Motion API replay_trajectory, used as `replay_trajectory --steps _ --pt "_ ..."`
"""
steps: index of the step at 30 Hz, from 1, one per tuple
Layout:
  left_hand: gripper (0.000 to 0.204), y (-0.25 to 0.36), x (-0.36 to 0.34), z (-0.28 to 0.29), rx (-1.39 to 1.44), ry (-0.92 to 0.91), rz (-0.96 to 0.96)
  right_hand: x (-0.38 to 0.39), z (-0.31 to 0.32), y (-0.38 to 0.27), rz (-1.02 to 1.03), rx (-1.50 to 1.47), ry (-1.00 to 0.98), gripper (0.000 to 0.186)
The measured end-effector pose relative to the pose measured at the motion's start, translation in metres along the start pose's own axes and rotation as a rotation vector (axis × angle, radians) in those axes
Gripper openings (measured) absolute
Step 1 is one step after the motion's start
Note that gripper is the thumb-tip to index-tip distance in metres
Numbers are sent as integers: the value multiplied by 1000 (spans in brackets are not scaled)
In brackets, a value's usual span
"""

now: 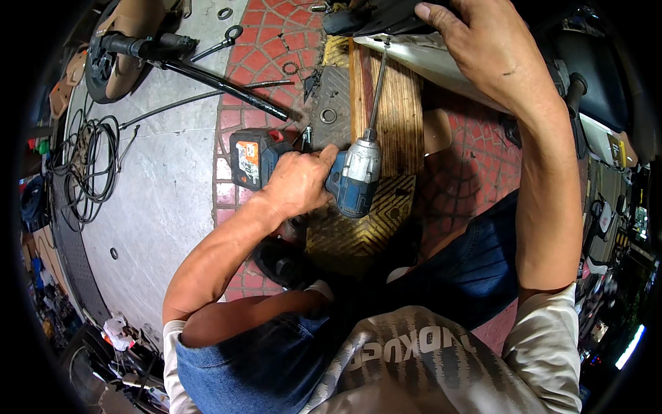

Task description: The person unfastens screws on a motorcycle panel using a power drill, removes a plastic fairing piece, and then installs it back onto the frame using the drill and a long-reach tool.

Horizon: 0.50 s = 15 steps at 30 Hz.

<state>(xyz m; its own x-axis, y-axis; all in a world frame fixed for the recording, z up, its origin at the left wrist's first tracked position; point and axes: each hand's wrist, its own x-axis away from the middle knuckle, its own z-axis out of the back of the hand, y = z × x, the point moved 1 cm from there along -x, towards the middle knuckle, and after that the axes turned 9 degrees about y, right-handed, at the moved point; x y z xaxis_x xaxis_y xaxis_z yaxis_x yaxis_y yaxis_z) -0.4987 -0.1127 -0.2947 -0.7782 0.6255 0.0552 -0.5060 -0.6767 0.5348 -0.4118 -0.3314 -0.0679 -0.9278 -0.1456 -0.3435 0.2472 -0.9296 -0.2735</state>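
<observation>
While the left hand is closed round the driver, its bit runs forward from that grip to the edge of the white panel, apparently so that force follows the shaft. Farther forward and right, the right hand lies over the panel, seemingly steadying it; finger closure cannot be determined. Wood, right of the grip, probably props the panel.
</observation>
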Motion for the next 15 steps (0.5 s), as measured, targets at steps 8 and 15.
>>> replay_trajectory --steps 8,15 --pt "57 0 -3 4 1 0 21 8 2 -14 51 61 66 33" --pt "58 1 -3 3 17 4 -7 -4 -1 -3 -30 28 -18 35"
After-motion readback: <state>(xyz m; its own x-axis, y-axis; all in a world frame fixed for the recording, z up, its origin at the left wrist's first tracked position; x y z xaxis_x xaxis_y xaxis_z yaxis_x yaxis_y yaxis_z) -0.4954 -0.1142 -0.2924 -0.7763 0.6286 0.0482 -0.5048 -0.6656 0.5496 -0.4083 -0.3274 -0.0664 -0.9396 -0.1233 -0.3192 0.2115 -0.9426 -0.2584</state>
